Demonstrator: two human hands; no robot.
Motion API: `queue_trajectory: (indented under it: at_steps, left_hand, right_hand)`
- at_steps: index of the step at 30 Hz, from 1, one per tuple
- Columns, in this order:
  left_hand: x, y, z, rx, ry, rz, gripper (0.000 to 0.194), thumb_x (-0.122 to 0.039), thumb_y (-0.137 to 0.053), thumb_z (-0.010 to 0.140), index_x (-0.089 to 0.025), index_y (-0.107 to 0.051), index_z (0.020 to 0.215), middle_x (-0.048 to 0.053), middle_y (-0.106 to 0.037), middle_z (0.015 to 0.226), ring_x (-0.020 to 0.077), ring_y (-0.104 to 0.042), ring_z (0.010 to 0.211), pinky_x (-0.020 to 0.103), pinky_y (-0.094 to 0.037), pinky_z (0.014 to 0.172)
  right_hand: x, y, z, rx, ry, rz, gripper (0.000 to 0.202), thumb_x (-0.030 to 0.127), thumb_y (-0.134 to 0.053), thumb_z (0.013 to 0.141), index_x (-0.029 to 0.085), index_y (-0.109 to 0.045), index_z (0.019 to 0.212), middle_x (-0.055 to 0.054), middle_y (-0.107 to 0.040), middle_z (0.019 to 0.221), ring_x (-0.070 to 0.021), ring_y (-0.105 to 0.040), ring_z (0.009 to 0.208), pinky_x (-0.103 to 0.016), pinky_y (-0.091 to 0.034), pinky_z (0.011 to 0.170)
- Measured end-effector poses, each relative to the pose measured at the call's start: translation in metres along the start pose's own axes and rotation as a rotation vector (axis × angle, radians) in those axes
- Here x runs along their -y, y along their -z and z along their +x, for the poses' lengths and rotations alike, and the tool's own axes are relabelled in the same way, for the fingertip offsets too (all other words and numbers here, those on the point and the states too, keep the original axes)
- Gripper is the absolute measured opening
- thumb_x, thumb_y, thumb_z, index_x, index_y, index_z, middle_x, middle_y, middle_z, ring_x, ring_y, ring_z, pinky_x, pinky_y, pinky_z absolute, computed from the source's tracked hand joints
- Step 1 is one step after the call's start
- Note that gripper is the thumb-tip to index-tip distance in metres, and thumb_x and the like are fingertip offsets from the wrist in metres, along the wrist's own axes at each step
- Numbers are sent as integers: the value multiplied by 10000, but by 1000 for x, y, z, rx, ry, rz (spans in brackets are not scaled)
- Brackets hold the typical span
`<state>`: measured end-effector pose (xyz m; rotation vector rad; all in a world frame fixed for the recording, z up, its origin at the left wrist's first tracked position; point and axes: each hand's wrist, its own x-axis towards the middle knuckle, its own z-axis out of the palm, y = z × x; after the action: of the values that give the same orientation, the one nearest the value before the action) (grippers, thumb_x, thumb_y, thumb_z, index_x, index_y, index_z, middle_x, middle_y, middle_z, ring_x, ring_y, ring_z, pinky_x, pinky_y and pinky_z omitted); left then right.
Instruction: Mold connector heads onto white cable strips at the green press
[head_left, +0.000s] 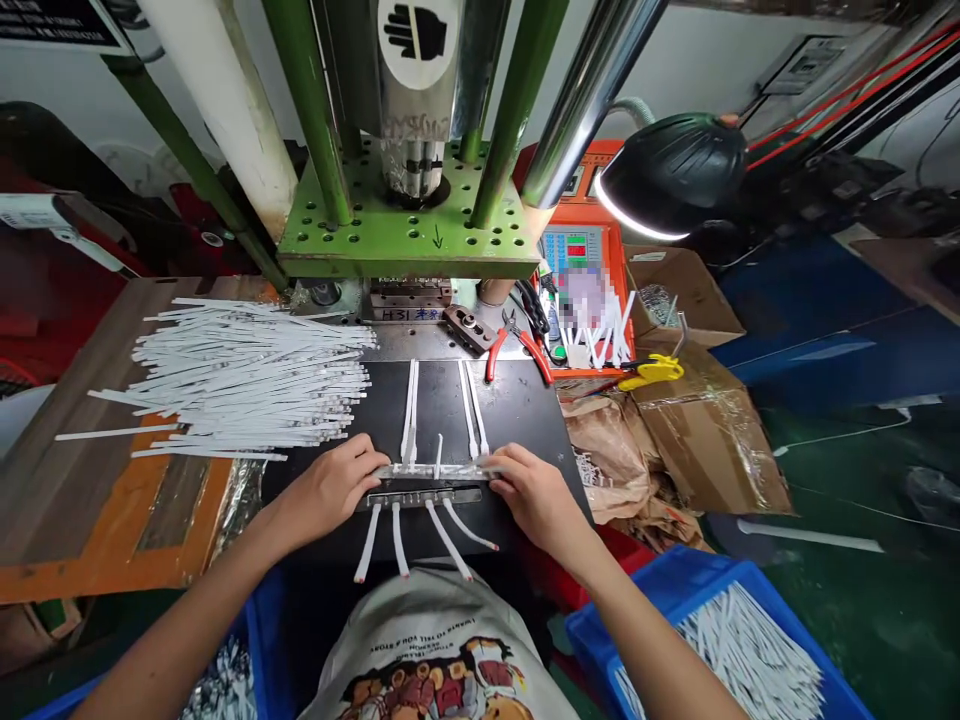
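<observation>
Your left hand [351,475] and right hand [531,488] pinched opposite ends of the narrow bar [421,472], where uneven tilting might have dislodged adjoining white strips [409,432].

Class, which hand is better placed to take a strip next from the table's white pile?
Left, probably: the left hand lies nearer the pile of white strips than the right hand. Both hold the narrow bar.

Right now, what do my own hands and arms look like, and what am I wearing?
Your left hand and right hand are bare, without gloves. Your forearms are uncovered as far as they show, with no sleeve, watch or bracelet visible. Your garment is pale grey, with dark lettering and a reddish-brown cartoon print.
</observation>
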<state>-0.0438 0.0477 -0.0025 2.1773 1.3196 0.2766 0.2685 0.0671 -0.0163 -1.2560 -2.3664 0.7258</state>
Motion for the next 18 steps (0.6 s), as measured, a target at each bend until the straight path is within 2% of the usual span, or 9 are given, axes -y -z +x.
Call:
queue_trajectory:
  at_steps: [4,6,9,11,13,15,18]
  left_hand:
    - [-1,-2,-5,-166,-10,59,231,-187,-413,988,-188,-583,1146,58,-561,1019,164,-607,880,294,-499,808]
    - [-4,-4,-18,-230,12,69,217,-210,-407,999,-196,-578,1132,64,-567,1040,174,-607,919,302,-496,828]
    - [-8,-14,-42,-206,18,75,186,-242,-468,984,-216,-575,1134,59,-588,1045,185,-603,941,298,-503,812]
    - [-10,-22,-53,-219,4,158,190,-194,-487,965,-213,-577,1131,60,-606,1028,199,-604,923,318,-505,789]
    - [-12,-27,-57,-309,-4,303,204,-113,-458,952,-197,-583,1090,66,-622,996,209,-609,888,341,-496,768]
    - [-15,-22,-54,-403,-26,415,234,-55,-439,939,-179,-577,1081,77,-633,1003,209,-619,892,343,-492,781]
    - [-16,11,-36,-520,-108,508,251,-42,-463,934,-156,-546,1141,97,-649,1060,209,-635,971,340,-491,864]
  right_hand:
    - [6,0,-5,-152,-39,-94,193,85,-481,926,206,-627,966,-62,-628,951,-168,-620,789,-277,-512,697]
    - [14,-4,-12,-130,-2,-52,164,134,-487,953,208,-622,1010,-67,-621,958,-168,-616,810,-277,-522,716]
    - [25,-18,-21,-60,103,-17,245,143,-497,951,199,-594,1169,-93,-618,1033,-188,-612,896,-308,-541,781]
    - [29,-28,-23,-86,139,-84,315,104,-467,935,187,-579,1218,-110,-618,1051,-205,-608,907,-339,-545,782]
    - [32,-30,-21,-139,162,-140,318,84,-437,926,181,-595,1185,-106,-629,1010,-205,-609,863,-338,-542,743]
    - [34,-21,-15,-194,210,-158,314,88,-428,932,187,-594,1180,-103,-638,1003,-202,-613,857,-331,-538,739]
    - [35,12,10,-293,305,-181,353,88,-445,940,212,-561,1250,-108,-639,1038,-204,-615,911,-330,-530,788]
